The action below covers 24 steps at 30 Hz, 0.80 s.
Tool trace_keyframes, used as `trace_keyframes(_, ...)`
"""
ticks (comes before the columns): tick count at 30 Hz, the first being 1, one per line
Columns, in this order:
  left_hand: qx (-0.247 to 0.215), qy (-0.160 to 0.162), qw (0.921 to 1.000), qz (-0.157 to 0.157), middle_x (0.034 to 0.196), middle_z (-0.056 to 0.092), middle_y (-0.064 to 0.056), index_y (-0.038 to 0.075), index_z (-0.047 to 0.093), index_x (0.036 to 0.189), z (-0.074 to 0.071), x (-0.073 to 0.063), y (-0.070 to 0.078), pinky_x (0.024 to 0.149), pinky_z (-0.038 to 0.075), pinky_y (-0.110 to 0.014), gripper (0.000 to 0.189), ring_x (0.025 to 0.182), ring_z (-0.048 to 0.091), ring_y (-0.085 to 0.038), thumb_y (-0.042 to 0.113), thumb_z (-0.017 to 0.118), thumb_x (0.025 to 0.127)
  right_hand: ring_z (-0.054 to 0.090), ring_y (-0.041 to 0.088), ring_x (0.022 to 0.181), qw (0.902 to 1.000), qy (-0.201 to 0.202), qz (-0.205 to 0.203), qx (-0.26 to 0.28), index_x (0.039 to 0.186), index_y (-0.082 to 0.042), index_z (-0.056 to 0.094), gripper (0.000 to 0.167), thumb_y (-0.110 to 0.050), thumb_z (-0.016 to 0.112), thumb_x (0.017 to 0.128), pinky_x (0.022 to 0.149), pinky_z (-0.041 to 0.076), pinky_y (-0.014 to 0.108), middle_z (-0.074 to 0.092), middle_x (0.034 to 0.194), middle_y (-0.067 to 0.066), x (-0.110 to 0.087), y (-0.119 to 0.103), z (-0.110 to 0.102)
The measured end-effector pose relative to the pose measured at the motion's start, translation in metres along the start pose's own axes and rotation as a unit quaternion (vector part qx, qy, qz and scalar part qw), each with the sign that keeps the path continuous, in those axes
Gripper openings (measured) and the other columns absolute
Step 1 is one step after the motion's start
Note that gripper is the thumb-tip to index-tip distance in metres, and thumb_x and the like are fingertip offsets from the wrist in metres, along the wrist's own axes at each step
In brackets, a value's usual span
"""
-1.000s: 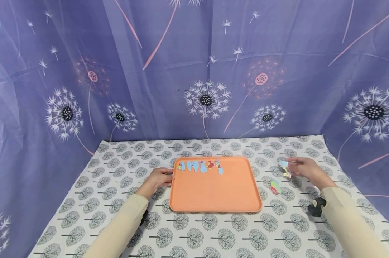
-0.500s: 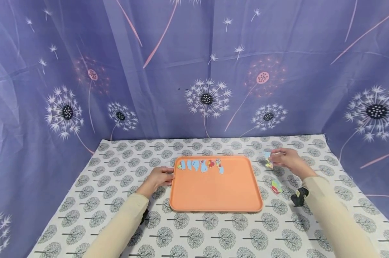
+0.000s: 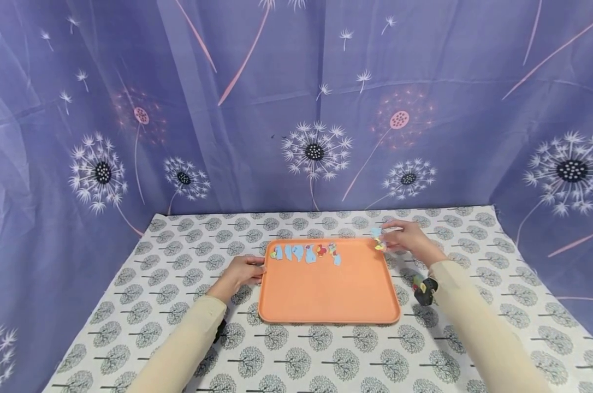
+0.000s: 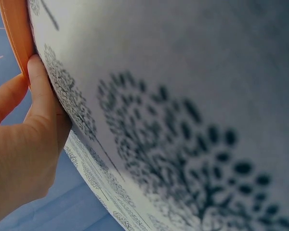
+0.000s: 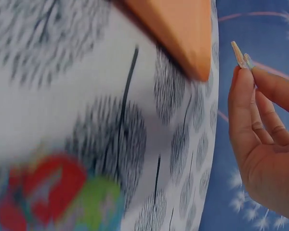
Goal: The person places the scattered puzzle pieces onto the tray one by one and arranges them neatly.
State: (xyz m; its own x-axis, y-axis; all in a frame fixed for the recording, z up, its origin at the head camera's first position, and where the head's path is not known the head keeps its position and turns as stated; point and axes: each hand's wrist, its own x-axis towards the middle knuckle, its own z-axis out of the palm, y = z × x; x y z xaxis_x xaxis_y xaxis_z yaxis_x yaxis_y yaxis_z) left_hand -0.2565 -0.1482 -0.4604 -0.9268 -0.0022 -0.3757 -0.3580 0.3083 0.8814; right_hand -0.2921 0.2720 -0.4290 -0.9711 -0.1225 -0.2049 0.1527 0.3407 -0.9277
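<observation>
An orange tray [image 3: 326, 295] lies on the cloth, with a row of light-blue and coloured puzzle pieces [image 3: 310, 254] along its far left side. My left hand [image 3: 241, 271] holds the tray's left edge; thumb and forefinger meet the rim [image 4: 20, 43] in the left wrist view. Above the tray's far right corner, my right hand [image 3: 408, 240] pinches a blue and yellow puzzle piece [image 3: 377, 239]. The right wrist view shows that piece [image 5: 240, 55] edge-on between thumb and fingertip, off the surface. A loose red and green puzzle piece [image 5: 58, 195] lies right of the tray.
A white cloth [image 3: 296, 360] with tree prints covers the table. Purple dandelion curtains [image 3: 247, 136] stand behind and at both sides. A black wrist camera [image 3: 425, 293] partly hides the loose piece in the head view.
My right hand has carried the pinched puzzle piece leftward, from the cloth on the right to the tray's far right corner. My left hand and the tray have stayed put.
</observation>
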Motion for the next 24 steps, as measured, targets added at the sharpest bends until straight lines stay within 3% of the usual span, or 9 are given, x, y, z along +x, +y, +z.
trace_keyframes(11,0.006,0.005,1.0,0.004,0.092,0.067,-0.015,-0.004,0.06,0.126,0.001,0.001,-0.001,0.07,0.062,-0.026,0.039,0.071,0.065,-0.014,0.0,0.067,0.088,0.067,0.018,0.077,0.9984,-0.051,0.002,0.025,0.135,0.014,0.039,0.052,0.003,0.06,0.09,0.084,0.06,0.039,0.067,0.094,0.016,0.014,-0.007,0.041)
trace_keyframes(24,0.003,0.006,0.9999,0.008,0.093,0.068,-0.016,-0.004,0.06,0.125,0.002,0.0,0.0,0.071,0.062,-0.027,0.039,0.07,0.066,-0.014,0.0,0.067,0.087,0.068,0.025,0.077,0.9984,-0.038,0.038,-0.016,0.117,0.019,0.052,0.035,0.008,0.064,0.086,0.079,0.061,0.041,0.065,0.098,0.027,0.022,-0.015,0.072)
